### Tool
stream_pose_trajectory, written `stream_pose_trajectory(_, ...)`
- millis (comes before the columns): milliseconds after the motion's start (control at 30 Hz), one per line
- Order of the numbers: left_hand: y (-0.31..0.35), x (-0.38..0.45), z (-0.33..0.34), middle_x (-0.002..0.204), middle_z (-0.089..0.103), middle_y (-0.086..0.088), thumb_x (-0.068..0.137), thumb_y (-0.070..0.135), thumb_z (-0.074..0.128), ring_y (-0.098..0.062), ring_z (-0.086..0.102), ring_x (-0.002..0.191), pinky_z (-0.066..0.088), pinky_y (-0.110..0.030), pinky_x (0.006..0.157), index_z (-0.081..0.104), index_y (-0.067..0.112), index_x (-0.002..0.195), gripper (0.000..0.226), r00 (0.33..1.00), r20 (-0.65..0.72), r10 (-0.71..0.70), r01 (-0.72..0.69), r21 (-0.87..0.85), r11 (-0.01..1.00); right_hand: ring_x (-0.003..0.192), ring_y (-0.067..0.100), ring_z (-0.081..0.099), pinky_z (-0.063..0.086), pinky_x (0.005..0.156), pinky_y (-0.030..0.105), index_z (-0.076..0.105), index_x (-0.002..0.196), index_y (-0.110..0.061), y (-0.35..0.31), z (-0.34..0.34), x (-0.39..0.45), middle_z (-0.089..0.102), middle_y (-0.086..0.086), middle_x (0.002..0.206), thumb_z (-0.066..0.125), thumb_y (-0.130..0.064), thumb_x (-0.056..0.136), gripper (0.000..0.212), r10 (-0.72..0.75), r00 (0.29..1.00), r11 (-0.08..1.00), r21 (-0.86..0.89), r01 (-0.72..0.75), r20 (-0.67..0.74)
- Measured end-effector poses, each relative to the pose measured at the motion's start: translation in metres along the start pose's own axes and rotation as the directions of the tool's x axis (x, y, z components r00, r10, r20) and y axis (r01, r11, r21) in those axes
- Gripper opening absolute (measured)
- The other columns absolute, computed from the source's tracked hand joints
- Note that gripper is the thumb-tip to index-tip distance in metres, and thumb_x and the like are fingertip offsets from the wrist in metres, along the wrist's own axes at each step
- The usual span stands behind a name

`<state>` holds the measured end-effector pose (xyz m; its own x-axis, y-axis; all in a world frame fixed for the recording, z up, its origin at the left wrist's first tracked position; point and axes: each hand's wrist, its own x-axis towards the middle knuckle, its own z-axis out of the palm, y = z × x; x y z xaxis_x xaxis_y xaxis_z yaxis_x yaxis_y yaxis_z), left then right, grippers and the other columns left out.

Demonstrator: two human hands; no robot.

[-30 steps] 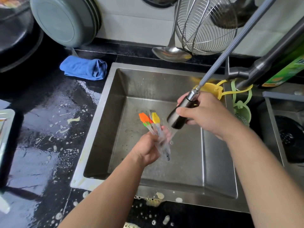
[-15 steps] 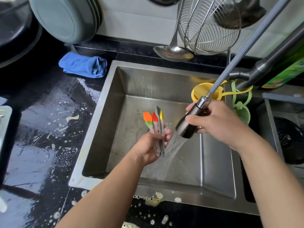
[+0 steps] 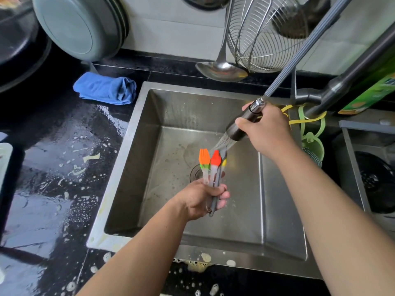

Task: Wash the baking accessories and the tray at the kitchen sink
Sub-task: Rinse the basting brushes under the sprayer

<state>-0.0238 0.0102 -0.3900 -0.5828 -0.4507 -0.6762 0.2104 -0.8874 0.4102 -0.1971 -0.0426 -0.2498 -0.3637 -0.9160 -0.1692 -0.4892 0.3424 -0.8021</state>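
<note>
A: Item: silicone brushes [image 3: 210, 165], bunched, heads up, over the sink [image 3: 136, 133] near its drain. Holder?

B: Left hand [image 3: 203, 199], grip closed round the handles. Right hand [image 3: 265, 129], grip wrapped round the spray head [image 3: 240, 127]; water strikes the heads.

A: Handling note?

B: Judged: fan the bristles and rotate the bunch under the spray, keeping it low to limit splashing onto the wet desk [image 3: 53, 167].
</note>
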Motion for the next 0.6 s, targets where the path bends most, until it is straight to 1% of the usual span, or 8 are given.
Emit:
stream_pose_trajectory(100, 0.001, -0.002, 0.003, 0.079, 0.065, -0.005, 0.099, -0.007, 0.054, -0.014, 0.061, 0.062, 0.048, -0.024, 0.05, 0.057, 0.01, 0.114, 0.023, 0.996, -0.087, -0.003, 0.01, 0.088, 0.996, 0.098, 0.024, 0.069, 0.061, 0.086, 0.047, 0.068, 0.101, -0.028, -0.001, -0.007, -0.003, 0.069, -0.004, 0.099, 0.079, -0.026, 0.081, 0.023, 0.018, 0.992, 0.999, 0.031, -0.023, 0.129)
stream_pose_trajectory(167, 0.002, -0.003, 0.002, 0.071, 0.064, 0.0, 0.104, 0.012, 0.056, -0.01, 0.052, 0.053, 0.039, -0.02, 0.041, 0.057, 0.011, 0.102, 0.002, 0.984, -0.175, 0.02, 0.016, 0.199, 0.98, 0.095, 0.025, 0.072, 0.063, 0.081, 0.047, 0.069, 0.098, -0.022, -0.005, -0.013, -0.008, 0.072, 0.003, 0.099, 0.08, -0.019, 0.081, 0.021, 0.026, 0.973, 0.999, 0.029, -0.033, 0.231)
stream_pose_trajectory(267, 0.003, -0.003, 0.004, 0.067, 0.061, 0.003, 0.104, 0.047, 0.053, -0.009, 0.042, 0.048, 0.03, -0.019, 0.038, 0.057, 0.018, 0.092, 0.032, 0.959, -0.284, 0.013, 0.049, 0.21, 0.977, 0.093, 0.021, 0.074, 0.064, 0.079, 0.041, 0.071, 0.1, -0.014, -0.007, -0.022, -0.018, 0.074, 0.007, 0.098, 0.078, -0.008, 0.084, 0.018, 0.048, 0.922, 0.996, 0.047, -0.072, 0.385)
stream_pose_trajectory(367, 0.002, -0.002, 0.006, 0.065, 0.054, 0.0, 0.098, 0.067, 0.047, -0.012, 0.035, 0.043, 0.024, -0.02, 0.043, 0.054, 0.018, 0.091, 0.049, 0.935, -0.353, -0.033, 0.106, 0.188, 0.977, 0.09, 0.017, 0.075, 0.064, 0.079, 0.04, 0.071, 0.101, -0.015, -0.005, -0.026, -0.027, 0.076, 0.005, 0.098, 0.078, -0.008, 0.085, 0.019, 0.053, 0.886, 0.994, 0.058, -0.09, 0.461)
stream_pose_trajectory(433, 0.004, -0.003, 0.008, 0.065, 0.047, 0.001, 0.084, 0.084, 0.051, -0.013, 0.029, 0.046, 0.021, -0.023, 0.047, 0.051, 0.021, 0.089, 0.063, 0.943, -0.33, -0.037, 0.121, 0.237, 0.964, 0.092, 0.019, 0.075, 0.064, 0.08, 0.042, 0.071, 0.101, -0.016, -0.003, -0.021, -0.026, 0.075, 0.006, 0.098, 0.078, -0.01, 0.084, 0.019, 0.048, 0.905, 0.992, 0.083, -0.092, 0.423)
stream_pose_trajectory(467, 0.004, -0.003, 0.009, 0.067, 0.045, 0.002, 0.076, 0.091, 0.052, -0.012, 0.026, 0.05, 0.018, -0.024, 0.05, 0.053, 0.024, 0.089, 0.069, 0.95, -0.308, -0.053, 0.135, 0.251, 0.959, 0.093, 0.021, 0.074, 0.064, 0.081, 0.043, 0.071, 0.099, -0.019, -0.003, -0.018, -0.025, 0.074, 0.004, 0.097, 0.08, -0.013, 0.082, 0.02, 0.038, 0.926, 0.993, 0.089, -0.077, 0.375)
stream_pose_trajectory(500, 0.005, -0.005, 0.01, 0.068, 0.044, 0.002, 0.075, 0.094, 0.048, -0.012, 0.025, 0.053, 0.015, -0.025, 0.051, 0.058, 0.025, 0.091, 0.072, 0.957, -0.282, -0.073, 0.145, 0.244, 0.959, 0.093, 0.022, 0.073, 0.063, 0.082, 0.045, 0.072, 0.097, -0.023, -0.003, -0.014, -0.024, 0.074, 0.001, 0.096, 0.081, -0.019, 0.079, 0.02, 0.028, 0.951, 0.994, 0.091, -0.059, 0.309)
stream_pose_trajectory(600, 0.001, -0.001, 0.005, 0.065, 0.045, 0.004, 0.093, 0.081, 0.035, -0.01, 0.026, 0.05, 0.016, -0.021, 0.046, 0.066, 0.021, 0.113, 0.07, 0.956, -0.281, -0.081, 0.148, 0.227, 0.963, 0.095, 0.021, 0.07, 0.06, 0.087, 0.047, 0.07, 0.095, -0.03, 0.0, -0.002, -0.017, 0.071, -0.006, 0.094, 0.076, -0.031, 0.072, 0.024, 0.007, 0.99, 0.993, 0.117, -0.023, 0.138)
